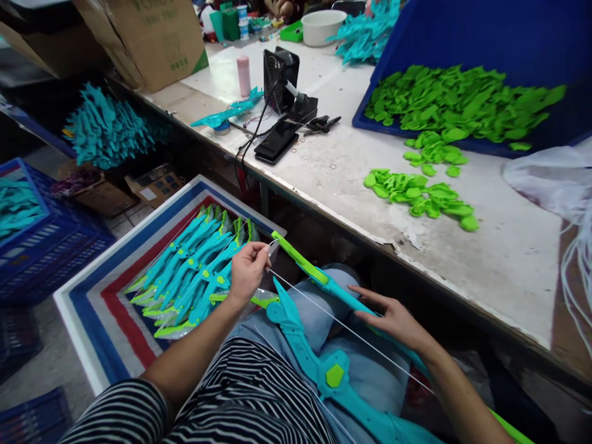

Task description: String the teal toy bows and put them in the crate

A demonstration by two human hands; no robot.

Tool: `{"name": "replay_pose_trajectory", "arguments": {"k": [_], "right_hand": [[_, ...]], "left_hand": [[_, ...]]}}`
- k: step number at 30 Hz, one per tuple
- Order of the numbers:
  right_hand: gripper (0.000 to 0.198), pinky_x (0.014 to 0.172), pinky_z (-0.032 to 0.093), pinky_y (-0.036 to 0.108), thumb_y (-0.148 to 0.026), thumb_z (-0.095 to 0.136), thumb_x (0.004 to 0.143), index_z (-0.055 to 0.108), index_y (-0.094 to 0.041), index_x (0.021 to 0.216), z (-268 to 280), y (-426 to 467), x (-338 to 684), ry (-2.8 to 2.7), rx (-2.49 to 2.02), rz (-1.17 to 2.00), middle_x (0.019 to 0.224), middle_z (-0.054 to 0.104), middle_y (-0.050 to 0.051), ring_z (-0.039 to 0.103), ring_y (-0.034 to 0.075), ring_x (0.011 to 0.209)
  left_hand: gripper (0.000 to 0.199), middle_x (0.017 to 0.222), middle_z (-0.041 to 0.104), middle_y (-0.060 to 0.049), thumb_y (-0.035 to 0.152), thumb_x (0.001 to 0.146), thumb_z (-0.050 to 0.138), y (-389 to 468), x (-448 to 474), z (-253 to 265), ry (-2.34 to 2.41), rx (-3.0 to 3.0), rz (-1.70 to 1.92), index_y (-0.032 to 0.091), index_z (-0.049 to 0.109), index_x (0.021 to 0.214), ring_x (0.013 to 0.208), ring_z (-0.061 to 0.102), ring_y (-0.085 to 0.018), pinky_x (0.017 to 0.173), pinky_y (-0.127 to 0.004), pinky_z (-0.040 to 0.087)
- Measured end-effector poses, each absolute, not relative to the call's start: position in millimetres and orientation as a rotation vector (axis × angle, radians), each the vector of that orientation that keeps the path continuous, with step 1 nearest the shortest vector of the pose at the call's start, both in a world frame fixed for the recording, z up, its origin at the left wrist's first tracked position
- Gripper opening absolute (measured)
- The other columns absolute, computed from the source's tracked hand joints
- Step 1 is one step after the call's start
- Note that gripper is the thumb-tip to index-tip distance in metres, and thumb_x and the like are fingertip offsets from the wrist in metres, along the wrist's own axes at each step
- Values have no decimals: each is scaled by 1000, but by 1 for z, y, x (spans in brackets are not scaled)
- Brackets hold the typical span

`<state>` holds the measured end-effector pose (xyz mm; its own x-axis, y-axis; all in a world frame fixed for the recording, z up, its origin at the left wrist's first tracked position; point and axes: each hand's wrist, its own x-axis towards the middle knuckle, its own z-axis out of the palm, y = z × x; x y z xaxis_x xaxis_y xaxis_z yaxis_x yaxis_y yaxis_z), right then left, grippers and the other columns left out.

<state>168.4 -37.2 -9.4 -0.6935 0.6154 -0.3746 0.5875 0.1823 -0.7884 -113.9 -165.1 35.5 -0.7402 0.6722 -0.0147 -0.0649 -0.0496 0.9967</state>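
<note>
My left hand (250, 268) is closed in a pinch on a white string (319, 303), close to the green tip of a teal toy bow (340, 291). My right hand (398, 320) loosely holds the bow's teal limb, its fingers stretched over it and the bow passing beneath the palm. Nearer my body, a second teal toy bow (300, 339) with a green centre piece lies across my lap. To the left, several teal and green bows (194, 259) in clear bags lie side by side in a white-rimmed tray (81, 308) lined with striped cloth.
Beyond my lap runs a white worktable (324, 185) with a chipped edge. It bears a black fan (280, 77), a phone (276, 142), a pink bottle (243, 75), loose green pieces (425, 194) and a tilted blue bin (462, 37). Blue crates (60, 228) stand left.
</note>
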Motion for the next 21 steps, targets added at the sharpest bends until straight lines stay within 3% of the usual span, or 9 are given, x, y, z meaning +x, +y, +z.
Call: {"name": "replay_pose_trajectory", "arguments": {"k": [7, 14, 18, 21], "right_hand": [[66, 100, 47, 46, -56, 67, 69, 62, -21, 125, -6, -38, 167, -2403, -1192, 1581, 122, 66, 8, 61, 34, 111], [67, 95, 51, 42, -55, 63, 72, 57, -23, 131, -8, -47, 173, -2499, -1200, 1504, 118, 67, 7, 63, 31, 108], [69, 89, 53, 44, -58, 64, 72, 54, -26, 132, -3, -49, 157, -2565, -1180, 1205, 109, 70, 9, 66, 30, 100], [50, 93, 50, 45, -53, 59, 79, 63, -24, 120, 13, -48, 112, -2440, -982, 953, 109, 68, 10, 63, 28, 101]], "left_hand": [[29, 50, 56, 4, 43, 73, 68, -162, -113, 32, 1608, 675, 1765, 16, 59, 73, 46, 51, -8, 49, -21, 42], [47, 51, 60, 5, 43, 66, 75, -154, -126, 42, 1361, 624, 1683, 14, 56, 97, 47, 54, -10, 52, -22, 44], [44, 51, 61, 3, 44, 64, 76, -155, -132, 40, 1327, 580, 1641, 13, 58, 90, 45, 53, -9, 51, -22, 44], [45, 50, 60, 3, 45, 64, 76, -158, -131, 37, 1310, 561, 1642, 13, 58, 89, 45, 53, -9, 50, -22, 43]]}}
